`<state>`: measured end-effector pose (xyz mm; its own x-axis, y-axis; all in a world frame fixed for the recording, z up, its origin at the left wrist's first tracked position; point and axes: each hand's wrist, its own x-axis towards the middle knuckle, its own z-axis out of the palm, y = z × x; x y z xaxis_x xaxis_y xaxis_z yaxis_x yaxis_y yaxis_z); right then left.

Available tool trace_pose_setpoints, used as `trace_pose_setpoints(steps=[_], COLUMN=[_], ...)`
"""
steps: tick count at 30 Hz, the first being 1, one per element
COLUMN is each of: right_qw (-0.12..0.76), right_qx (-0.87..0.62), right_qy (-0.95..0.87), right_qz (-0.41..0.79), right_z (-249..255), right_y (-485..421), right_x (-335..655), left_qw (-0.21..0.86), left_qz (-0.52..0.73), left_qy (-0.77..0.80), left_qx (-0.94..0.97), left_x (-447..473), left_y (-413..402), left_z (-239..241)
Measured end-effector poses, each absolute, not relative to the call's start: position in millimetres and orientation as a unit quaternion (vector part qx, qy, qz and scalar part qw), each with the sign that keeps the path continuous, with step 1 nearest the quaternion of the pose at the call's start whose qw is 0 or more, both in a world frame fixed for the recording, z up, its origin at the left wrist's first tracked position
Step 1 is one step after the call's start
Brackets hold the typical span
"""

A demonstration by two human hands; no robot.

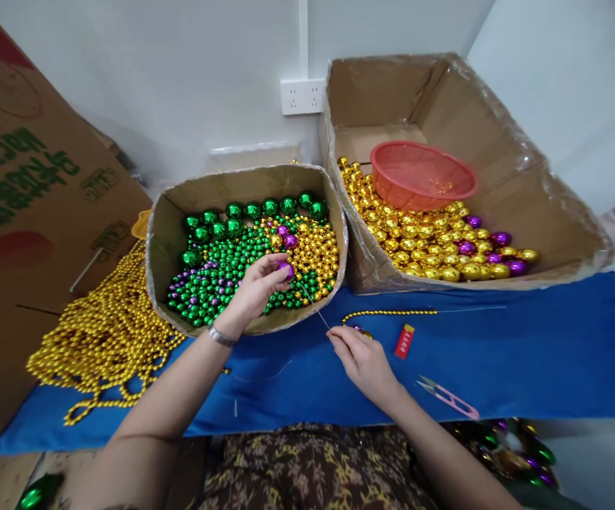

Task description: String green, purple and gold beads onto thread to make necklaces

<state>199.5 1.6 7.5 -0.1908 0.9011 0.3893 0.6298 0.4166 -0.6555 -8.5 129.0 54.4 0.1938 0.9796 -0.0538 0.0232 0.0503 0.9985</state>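
My left hand [259, 287] is above the smaller carton, its fingers pinching a shiny purple bead [287, 270]. My right hand [363, 361], just outside the carton's front edge, is closed on a thin straight needle [315, 307] that slants up and left toward the purple bead. Whether its tip is inside the bead is too fine to tell. Below the left hand, the smaller carton [154, 280] holds green, gold and purple beads of several sizes. A string of small gold beads [392, 312] lies beyond the right hand, with a thin straight end sticking out; purple and gold beads show partly behind that hand.
A larger carton [546, 212] at right holds gold and purple balls and a red plastic basket [424, 173]. On the blue cloth [541, 354] lie pink thread snips [448, 398] and a small red packet [404, 341]. Gold bead strings [105, 333] are heaped at left beside a tall printed box [36, 198].
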Motion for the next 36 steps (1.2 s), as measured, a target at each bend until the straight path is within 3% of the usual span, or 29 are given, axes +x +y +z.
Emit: trace_pose_setpoints(steps=[2,5,19,29,36], right_qw=[0.378,0.373,0.373,0.393,0.392], right_qx=[-0.508,-0.502,-0.499,-0.506,-0.504], right_qy=[-0.752,-0.759,-0.761,-0.745,-0.752], right_qz=[0.184,0.181,0.181,0.185,0.164], right_z=[8.8,8.2,6.2,3.4,-1.5], right_y=[1.2,0.9,-2.2,-3.0,-4.0], right_x=[198.2,196.6,192.4,189.4,192.4], left_qw=[0.661,0.701,0.668,0.695,0.651], left_qz=[0.468,0.494,0.55,0.505,0.531], left_qy=[0.425,0.415,0.393,0.391,0.372], left_qx=[0.405,0.304,0.311,0.33,0.394], left_x=[-6.6,-3.3,6.3,11.0,11.0], left_y=[118.5,106.8,90.9,71.5,68.2], left_z=[58.3,60.7,59.8,49.3,47.9])
